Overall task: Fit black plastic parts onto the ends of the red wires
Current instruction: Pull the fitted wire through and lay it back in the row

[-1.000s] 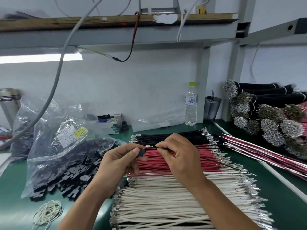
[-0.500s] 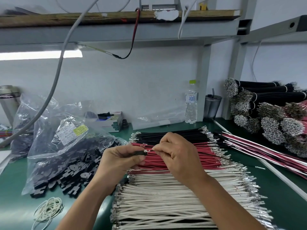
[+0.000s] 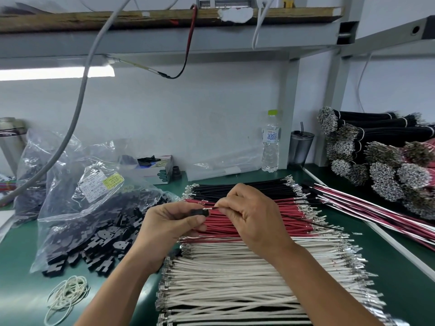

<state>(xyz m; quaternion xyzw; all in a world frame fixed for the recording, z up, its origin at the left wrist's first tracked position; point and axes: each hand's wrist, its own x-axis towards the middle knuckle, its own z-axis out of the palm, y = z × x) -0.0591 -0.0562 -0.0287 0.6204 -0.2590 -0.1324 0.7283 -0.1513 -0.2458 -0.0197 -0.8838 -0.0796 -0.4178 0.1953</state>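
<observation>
Where the green desk [image 3: 18,267] meets the pale wall, a shelf [image 3: 164,17] runs overhead with a lit strip lamp [image 3: 56,72] under it and a grey cable [image 3: 77,109] drooping down to the left. Across the desk lie wires in rows: black wires [image 3: 240,188] farthest, red wires [image 3: 259,222] in the middle, white wires [image 3: 247,278] nearest. Bundles [image 3: 376,161] are stacked at the right, cut off by the frame edge.

Over the red row, the left hand [image 3: 169,229] pinches a black part [image 3: 200,212] between thumb and fingers. The right hand [image 3: 254,215] pinches a wire just beside it, metal tip right at the part's mouth. Whether the tip is inside is hard to tell, it's too small. A thin dark length trails out behind the right hand toward the right; the fingers hide the rest.

At the left, a clear bag [image 3: 89,208] lies open, black plastic parts spilling from it onto the desk. A second bag [image 3: 35,165] sits behind it, contents dark and unclear. A small box [image 3: 160,171] by the wall holds something dark. A bottle [image 3: 270,142] and a cup [image 3: 301,147] stand by the post. Pale bands [image 3: 66,300] are heaped at the near left.
</observation>
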